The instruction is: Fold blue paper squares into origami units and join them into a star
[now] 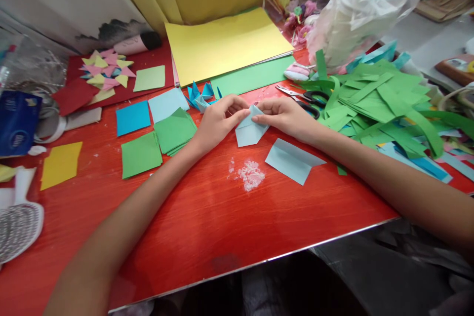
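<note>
Between my two hands is a partly folded light blue paper (252,133), with a pointed top and a wider lower end. My left hand (225,117) pinches its upper left edge between thumb and fingers. On the other side, my right hand (281,114) grips the upper right edge, its thumb lying on the paper's face. A creased light blue sheet (294,160) lies on the table just below my right wrist. Behind my left hand stand folded blue paper pieces (202,96) with sharp points. Green paper squares (176,131) lie to the left of that hand.
Scissors (305,98) lie behind my right hand, beside a heap of green paper strips (381,94). Yellow sheets (229,42) are at the back. A paper star (107,69) sits back left. A hairbrush (18,227) lies at the left edge of the red table (207,227).
</note>
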{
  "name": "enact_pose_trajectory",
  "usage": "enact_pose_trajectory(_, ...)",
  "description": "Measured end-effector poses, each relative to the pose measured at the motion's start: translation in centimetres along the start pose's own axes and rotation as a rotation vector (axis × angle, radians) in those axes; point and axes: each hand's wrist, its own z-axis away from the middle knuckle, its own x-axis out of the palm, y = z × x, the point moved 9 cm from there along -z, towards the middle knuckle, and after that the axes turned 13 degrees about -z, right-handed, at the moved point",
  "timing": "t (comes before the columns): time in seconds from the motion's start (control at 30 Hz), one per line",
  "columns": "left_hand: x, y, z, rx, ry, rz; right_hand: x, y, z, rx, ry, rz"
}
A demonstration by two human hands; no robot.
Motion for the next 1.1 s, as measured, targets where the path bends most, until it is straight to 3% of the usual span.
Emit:
enact_pose_trajectory(0.33,0.1,0.0,-0.1,-0.045,-0.044,-0.033,0.1,-0.1,0.2,-0.044,-0.010,0.146)
enact_pose_trajectory(0.7,0.1,-0.3,0.0,-0.114,-0.057,-0.021,-1.4,-0.1,0.2,-0.018,0.203,-0.066)
enact_pose_trajectory(1.0,-0.9,-1.2,0.0,-0.144,0.069,0.042,-3.4,0.3,0.3,-0.092,0.389,-0.323)
enact_pose_trajectory(1.1,-1.1,-1.5,0.0,-0.152,0.103,0.062,-3.5,0.2,0.1,-0.096,0.393,-0.337)
